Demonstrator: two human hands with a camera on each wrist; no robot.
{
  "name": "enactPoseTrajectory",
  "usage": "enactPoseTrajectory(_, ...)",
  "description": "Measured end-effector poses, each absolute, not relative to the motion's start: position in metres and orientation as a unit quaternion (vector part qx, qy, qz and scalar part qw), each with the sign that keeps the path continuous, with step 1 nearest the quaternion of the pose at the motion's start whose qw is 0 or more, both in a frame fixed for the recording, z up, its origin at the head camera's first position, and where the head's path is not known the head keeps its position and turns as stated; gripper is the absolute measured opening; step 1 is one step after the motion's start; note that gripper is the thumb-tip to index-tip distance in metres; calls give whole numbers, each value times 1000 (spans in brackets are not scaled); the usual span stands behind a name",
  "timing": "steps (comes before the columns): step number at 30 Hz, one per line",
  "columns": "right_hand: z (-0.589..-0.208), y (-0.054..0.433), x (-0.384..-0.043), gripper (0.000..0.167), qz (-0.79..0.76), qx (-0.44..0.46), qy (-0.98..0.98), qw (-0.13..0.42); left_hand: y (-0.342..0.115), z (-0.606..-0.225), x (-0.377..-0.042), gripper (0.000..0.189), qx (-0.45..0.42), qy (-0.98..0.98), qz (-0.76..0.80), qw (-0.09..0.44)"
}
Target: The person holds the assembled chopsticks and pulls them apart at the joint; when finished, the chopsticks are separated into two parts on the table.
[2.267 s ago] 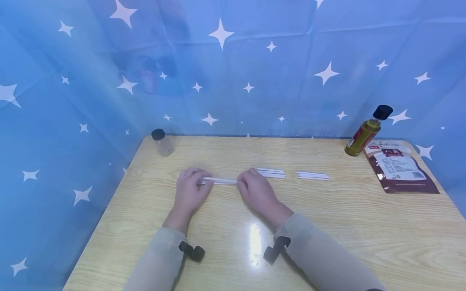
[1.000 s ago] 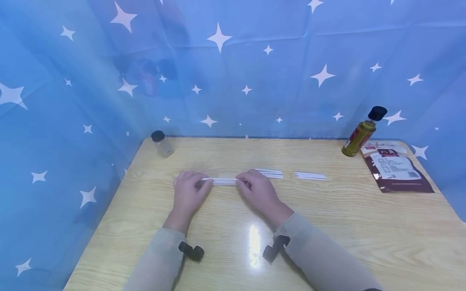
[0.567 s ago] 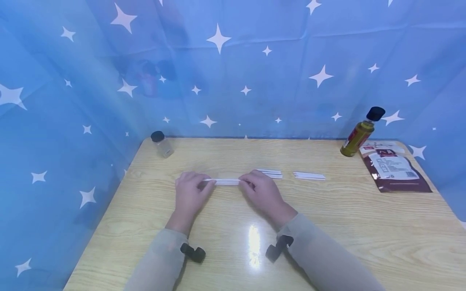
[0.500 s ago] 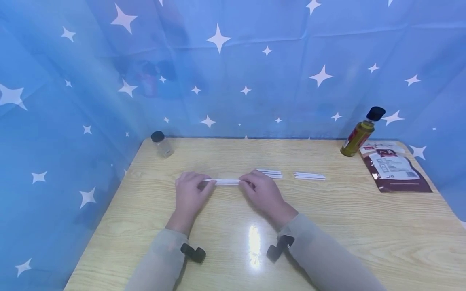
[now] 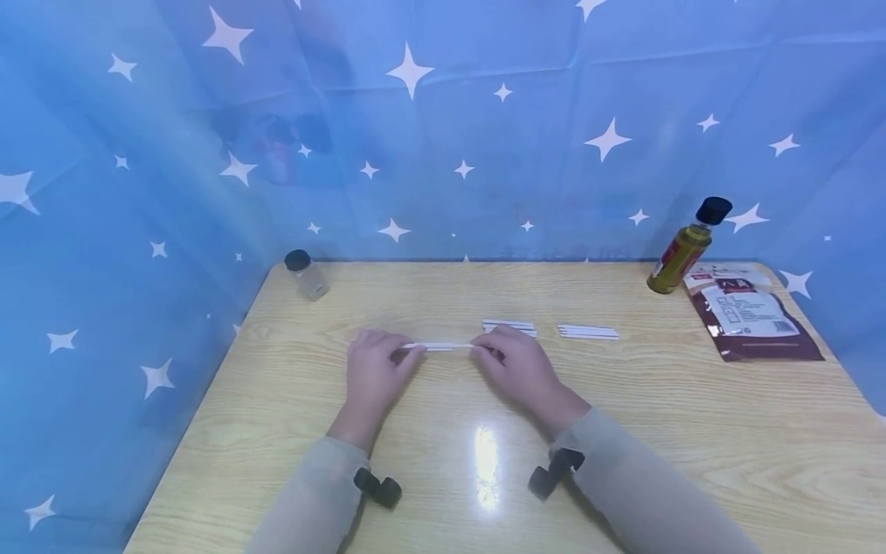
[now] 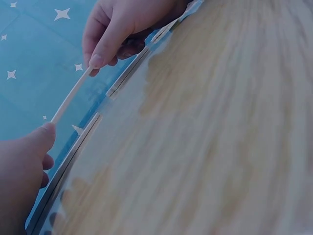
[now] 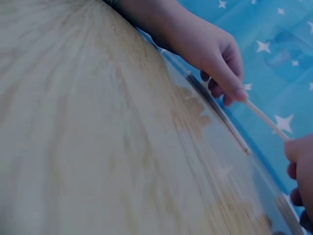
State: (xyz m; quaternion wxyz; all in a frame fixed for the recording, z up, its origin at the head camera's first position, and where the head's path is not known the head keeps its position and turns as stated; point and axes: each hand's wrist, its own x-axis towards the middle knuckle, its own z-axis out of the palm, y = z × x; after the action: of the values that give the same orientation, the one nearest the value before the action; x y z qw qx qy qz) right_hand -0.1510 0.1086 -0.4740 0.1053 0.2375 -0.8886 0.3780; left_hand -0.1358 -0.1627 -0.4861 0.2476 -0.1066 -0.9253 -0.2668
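Note:
A thin white stick [image 5: 464, 345] spans the gap between my two hands. My left hand [image 5: 377, 368] pinches its left end between thumb and fingers, and my right hand [image 5: 517, 365] pinches the right end. In the left wrist view the stick [image 6: 71, 97] is raised above the tabletop. More white sticks [image 5: 438, 350] lie just under it, partly covered by my left hand. A second group of white sticks [image 5: 508, 322] rests behind my right hand, which overlaps part of it. Farther right lies a third group of white sticks [image 5: 588, 332].
A clear jar with a black lid [image 5: 307, 275] stands at the back left of the wooden table [image 5: 429, 477]. An oil bottle [image 5: 681, 258] stands at the back right, beside a brown and white pouch [image 5: 754, 315]. A blue star-patterned curtain [image 5: 443, 123] borders the table.
Both hands have moved slightly right. The stick between them has shifted right relative to the sticks beneath, which earlier appeared lined up with it.

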Motion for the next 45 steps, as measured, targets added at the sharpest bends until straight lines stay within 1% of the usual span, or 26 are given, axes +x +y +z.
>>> enactPoseTrajectory(3,-473,116,-148,12,382,246,-885,105,-159,-485,-134,27,-116,-921,-271,256)
enactPoseTrajectory(7,-477,127,-147,12,383,252,-881,117,-152,-485,-133,26,-131,-918,-273,257)
enactPoseTrajectory(11,-480,138,-146,10,386,257,-876,133,-144,-487,-133,26,-144,-919,-267,251)
enactPoseTrajectory(18,-480,154,-142,9,388,252,-878,127,-132,-484,-132,24,-161,-922,-261,238)
enactPoseTrajectory(24,-481,163,-141,8,387,266,-871,145,-125,-485,-132,26,-170,-919,-265,235)
enactPoseTrajectory(37,-480,195,-139,9,373,244,-878,175,-92,-484,-142,31,-160,-942,-249,159)
enactPoseTrajectory(45,-481,218,-140,11,373,239,-875,195,-69,-484,-152,30,-196,-935,-255,147)
